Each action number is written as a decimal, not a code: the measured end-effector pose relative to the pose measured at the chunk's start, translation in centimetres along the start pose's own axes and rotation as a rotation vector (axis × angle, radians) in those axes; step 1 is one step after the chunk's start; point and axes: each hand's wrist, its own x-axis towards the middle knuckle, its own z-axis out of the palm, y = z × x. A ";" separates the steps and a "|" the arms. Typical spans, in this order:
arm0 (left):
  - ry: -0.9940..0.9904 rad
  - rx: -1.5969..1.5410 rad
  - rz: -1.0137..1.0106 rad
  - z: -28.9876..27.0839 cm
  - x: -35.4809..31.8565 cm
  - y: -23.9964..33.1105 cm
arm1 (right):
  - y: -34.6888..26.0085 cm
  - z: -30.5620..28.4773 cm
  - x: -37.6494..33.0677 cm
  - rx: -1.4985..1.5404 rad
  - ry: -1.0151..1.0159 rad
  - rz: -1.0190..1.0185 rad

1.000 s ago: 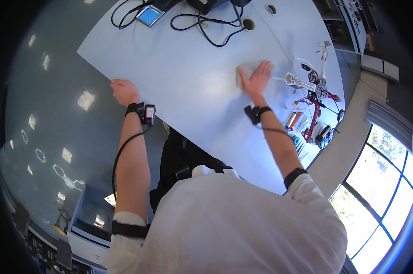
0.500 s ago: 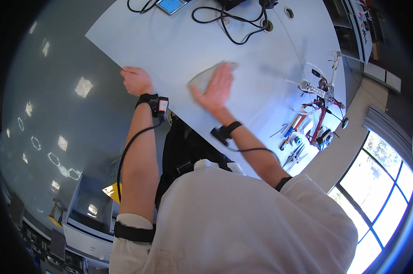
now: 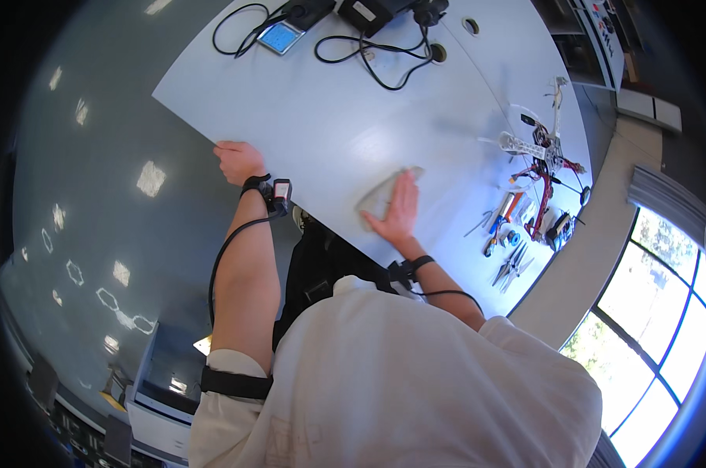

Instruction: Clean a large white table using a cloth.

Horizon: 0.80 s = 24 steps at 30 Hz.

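My right hand [image 3: 399, 209] lies flat on a thin grey cloth [image 3: 379, 198], pressing it to the white tabletop [image 3: 306, 117]. Its fingers are stretched out and the thumb is spread aside; part of the cloth is hidden under the palm. At the table's left edge, my left hand [image 3: 240, 162] is closed with its fingers curled around the rim. Both wrists wear black straps, each with a small device and a cable running up the arm.
Black cables [image 3: 392, 74], a blue sponge in a metal tray [image 3: 280, 37] and black boxes [image 3: 365, 14] sit at the far side. On the right stand a drone frame [image 3: 542, 152], hand tools [image 3: 506, 212], a blue tape roll [image 3: 512, 238] and propellers [image 3: 513, 267]. Cable holes [image 3: 438, 53] pierce the tabletop.
My right hand has slid the cloth toward me and to the right across the tabletop. My left hand stays at the table edge, while the whole view has shifted a little.
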 end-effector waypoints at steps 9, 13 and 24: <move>0.005 0.014 0.052 0.3 0.0 0.0 | 11.2 -2.6 -11.3 -0.132 0.047 0.376; 0.020 0.008 0.070 0.7 0.9 -0.6 | 8.8 -1.7 -12.8 -0.107 0.054 0.300; 0.010 0.043 0.116 2.3 3.0 -1.6 | 12.0 -1.1 -26.3 -0.115 0.155 0.624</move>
